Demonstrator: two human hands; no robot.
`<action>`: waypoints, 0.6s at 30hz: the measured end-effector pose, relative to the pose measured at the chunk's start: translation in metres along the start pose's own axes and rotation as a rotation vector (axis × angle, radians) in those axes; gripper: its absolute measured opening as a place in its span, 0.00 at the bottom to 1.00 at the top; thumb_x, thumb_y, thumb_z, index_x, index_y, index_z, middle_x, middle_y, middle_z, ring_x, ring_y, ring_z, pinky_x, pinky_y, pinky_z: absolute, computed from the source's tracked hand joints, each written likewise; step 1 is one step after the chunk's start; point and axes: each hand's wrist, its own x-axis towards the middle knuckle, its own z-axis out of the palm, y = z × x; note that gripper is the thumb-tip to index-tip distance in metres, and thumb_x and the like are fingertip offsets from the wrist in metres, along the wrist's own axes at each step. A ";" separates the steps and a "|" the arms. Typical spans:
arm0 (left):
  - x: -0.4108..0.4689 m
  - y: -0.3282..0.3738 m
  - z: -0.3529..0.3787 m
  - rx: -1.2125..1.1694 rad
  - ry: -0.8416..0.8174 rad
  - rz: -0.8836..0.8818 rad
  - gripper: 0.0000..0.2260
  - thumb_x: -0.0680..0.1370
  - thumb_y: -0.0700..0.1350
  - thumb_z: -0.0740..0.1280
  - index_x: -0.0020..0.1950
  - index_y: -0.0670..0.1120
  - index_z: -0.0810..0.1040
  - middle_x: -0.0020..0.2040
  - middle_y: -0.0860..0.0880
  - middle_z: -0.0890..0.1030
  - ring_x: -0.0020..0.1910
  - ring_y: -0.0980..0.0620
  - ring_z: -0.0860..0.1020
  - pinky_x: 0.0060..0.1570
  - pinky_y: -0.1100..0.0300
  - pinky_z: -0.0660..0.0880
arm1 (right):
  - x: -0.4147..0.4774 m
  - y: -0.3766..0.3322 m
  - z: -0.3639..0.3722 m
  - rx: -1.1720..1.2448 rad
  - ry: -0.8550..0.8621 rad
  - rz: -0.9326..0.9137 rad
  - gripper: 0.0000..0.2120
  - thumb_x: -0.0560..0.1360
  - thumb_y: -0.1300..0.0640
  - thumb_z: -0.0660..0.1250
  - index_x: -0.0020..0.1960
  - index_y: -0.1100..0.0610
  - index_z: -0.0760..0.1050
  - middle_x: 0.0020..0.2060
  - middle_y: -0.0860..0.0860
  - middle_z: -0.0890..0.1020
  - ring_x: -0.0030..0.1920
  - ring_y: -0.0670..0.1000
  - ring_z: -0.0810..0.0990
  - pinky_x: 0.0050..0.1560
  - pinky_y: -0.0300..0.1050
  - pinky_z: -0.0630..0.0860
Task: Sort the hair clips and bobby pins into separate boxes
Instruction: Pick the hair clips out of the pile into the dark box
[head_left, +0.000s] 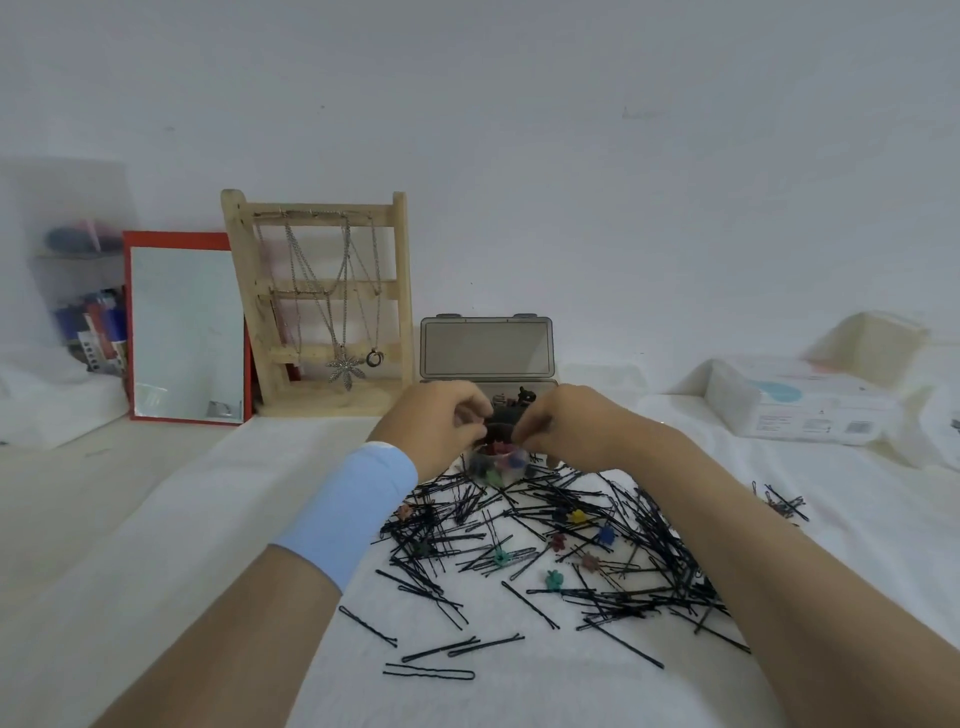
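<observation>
A heap of black bobby pins (571, 551) lies spread on the white cloth, with small coloured flower hair clips (554, 580) scattered among them. Behind the heap stands a small clear round container (496, 464) holding several coloured clips. A grey box (488, 349) with its lid up stands behind that, dark clips inside. My left hand (434, 426) and my right hand (566, 423) meet above the round container, fingers curled around a small dark object (500, 430) between them. What exactly the object is I cannot tell.
A wooden jewellery stand (322, 306) with necklaces and a red-framed mirror (187, 327) stand at the back left. A white tissue pack (795, 400) lies at the right. A few more bobby pins (782, 501) sit apart on the right.
</observation>
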 end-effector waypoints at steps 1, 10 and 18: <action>0.000 0.000 0.004 0.002 0.015 0.007 0.08 0.77 0.44 0.71 0.53 0.55 0.81 0.44 0.61 0.80 0.45 0.63 0.77 0.47 0.63 0.75 | 0.000 0.001 -0.001 0.015 -0.016 -0.001 0.10 0.77 0.59 0.68 0.53 0.48 0.85 0.45 0.44 0.83 0.40 0.45 0.82 0.41 0.39 0.79; 0.000 0.000 0.008 0.091 -0.038 0.055 0.13 0.78 0.47 0.69 0.62 0.56 0.79 0.55 0.58 0.79 0.52 0.57 0.77 0.56 0.58 0.74 | -0.022 -0.006 -0.035 -0.051 -0.363 0.092 0.05 0.72 0.57 0.75 0.46 0.49 0.82 0.40 0.47 0.86 0.37 0.48 0.86 0.34 0.43 0.80; -0.008 0.049 0.023 0.241 -0.242 0.297 0.05 0.76 0.52 0.69 0.48 0.58 0.85 0.49 0.56 0.78 0.53 0.53 0.72 0.54 0.53 0.72 | -0.026 -0.011 -0.026 -0.189 -0.495 0.225 0.09 0.69 0.54 0.77 0.47 0.55 0.84 0.36 0.45 0.85 0.41 0.48 0.87 0.39 0.43 0.81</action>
